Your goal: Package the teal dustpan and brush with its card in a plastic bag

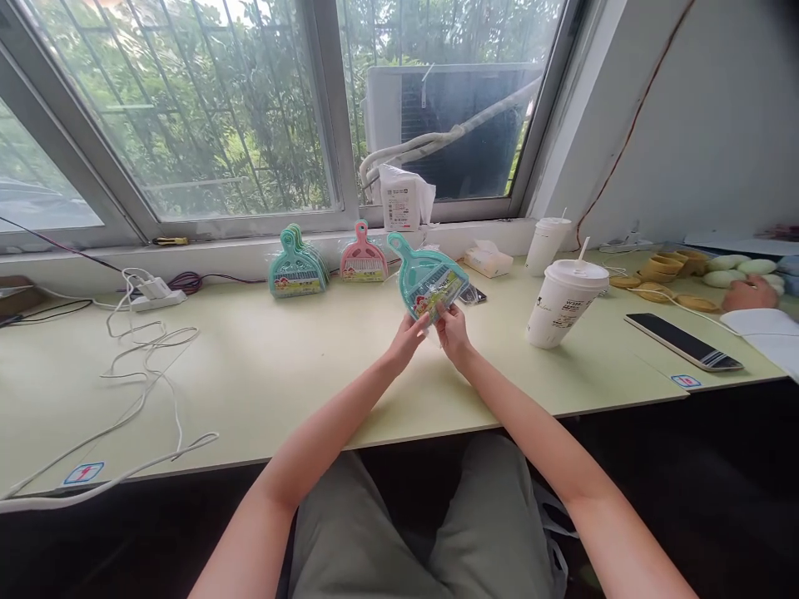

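Daylight pours through the barred window point(187, 108) onto a pale green table point(262, 358), and right at the centre, above the tabletop, is the teal dustpan set point(430, 268), wrapped in clear film, its handle tilting up to the left! Both hands are on it: the left hand point(410, 334) grasps the bottom edge, thumb on the front, while the right hand point(454, 329) pinches the lower right side, fingers closed around it. Over by the sill stands a stack of green dustpan sets point(297, 270), and just beside it, to the right, a pink dustpan set point(363, 259). Out on the right flank, a white cup point(565, 304) with a straw stands in front of a second cup point(545, 248), near a black phone point(680, 341) lying flat. Far right, a co-worker's hand point(751, 294) touches pale rounded pieces point(727, 277). On the left, white cables point(150, 358) sprawl loosely below a power strip point(156, 294).
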`<state>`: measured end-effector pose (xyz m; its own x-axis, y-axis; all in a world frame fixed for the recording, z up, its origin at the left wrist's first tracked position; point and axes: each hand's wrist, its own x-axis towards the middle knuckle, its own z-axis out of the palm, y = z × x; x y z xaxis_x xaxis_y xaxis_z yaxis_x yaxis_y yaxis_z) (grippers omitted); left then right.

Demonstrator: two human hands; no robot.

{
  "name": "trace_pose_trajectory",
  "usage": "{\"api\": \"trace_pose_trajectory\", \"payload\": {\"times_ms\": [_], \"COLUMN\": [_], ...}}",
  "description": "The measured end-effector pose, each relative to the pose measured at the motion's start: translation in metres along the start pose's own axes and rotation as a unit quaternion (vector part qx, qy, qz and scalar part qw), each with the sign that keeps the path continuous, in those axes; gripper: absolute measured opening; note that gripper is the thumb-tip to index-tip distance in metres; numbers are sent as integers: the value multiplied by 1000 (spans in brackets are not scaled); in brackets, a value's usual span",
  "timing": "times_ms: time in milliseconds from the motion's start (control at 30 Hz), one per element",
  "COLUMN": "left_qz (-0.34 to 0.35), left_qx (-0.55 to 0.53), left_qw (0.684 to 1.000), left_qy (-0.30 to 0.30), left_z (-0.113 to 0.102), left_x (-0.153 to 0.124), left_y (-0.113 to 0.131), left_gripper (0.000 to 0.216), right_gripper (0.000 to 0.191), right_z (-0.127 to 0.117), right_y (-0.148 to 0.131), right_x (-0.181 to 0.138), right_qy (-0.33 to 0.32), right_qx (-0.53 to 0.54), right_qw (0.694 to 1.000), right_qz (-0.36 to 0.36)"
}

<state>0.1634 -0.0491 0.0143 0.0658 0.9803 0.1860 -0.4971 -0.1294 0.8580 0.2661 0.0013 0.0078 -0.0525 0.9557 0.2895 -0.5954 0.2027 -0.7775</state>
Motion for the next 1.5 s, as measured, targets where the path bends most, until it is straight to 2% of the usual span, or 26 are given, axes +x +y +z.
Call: {"api": "trace_pose_trajectory", "payload": {"times_ms": [133, 200, 267, 367, 467, 567, 733, 967, 1167, 1367, 1500], "left_qz": [96, 142, 158, 131, 99, 93, 114, 88, 68, 46, 39], "left_qx": [43, 76, 105, 125, 131, 123, 116, 138, 142, 209, 217], "left_qw": [993, 984, 978, 980, 985, 988, 984, 980, 983, 974, 973], "left_qy": [51, 76, 86, 77, 44, 27, 70, 111, 97, 80, 71], "left_z": [-14, -22, -27, -27, -25, -25, -25, -31, -35, -29, -27], "left_x": [8, 9, 8, 6, 4, 4, 4, 7, 8, 2, 0], "left_y": [21, 25, 24, 21, 24, 28, 25, 23, 22, 23, 25], "left_gripper": [43, 46, 45, 46, 56, 62, 60, 60, 61, 65, 63], "right_gripper": [40, 39, 39, 39, 39, 35, 33, 35, 36, 36, 35], "right_z": [1, 2, 2, 2, 2, 3, 3, 3, 0, 0, 0], "right_y": [4, 9, 13, 14, 11, 9, 9, 6, 7, 5, 4], "right_x": [-1, -4, -6, -8, -9, -10, -10, -7, -6, -7, -7], "right_qy": [-23, -35, -36, -23, -14, -14, -28, -51, -53, -47, -35], "right_qx": [4, 9, 14, 18, 10, -3, 2, -1, -6, -3, 8], "right_qw": [999, 999, 999, 999, 1000, 1000, 999, 997, 997, 997, 998], "right_qz": [22, 26, 27, 31, 25, 24, 29, 61, 58, 56, 56]}}
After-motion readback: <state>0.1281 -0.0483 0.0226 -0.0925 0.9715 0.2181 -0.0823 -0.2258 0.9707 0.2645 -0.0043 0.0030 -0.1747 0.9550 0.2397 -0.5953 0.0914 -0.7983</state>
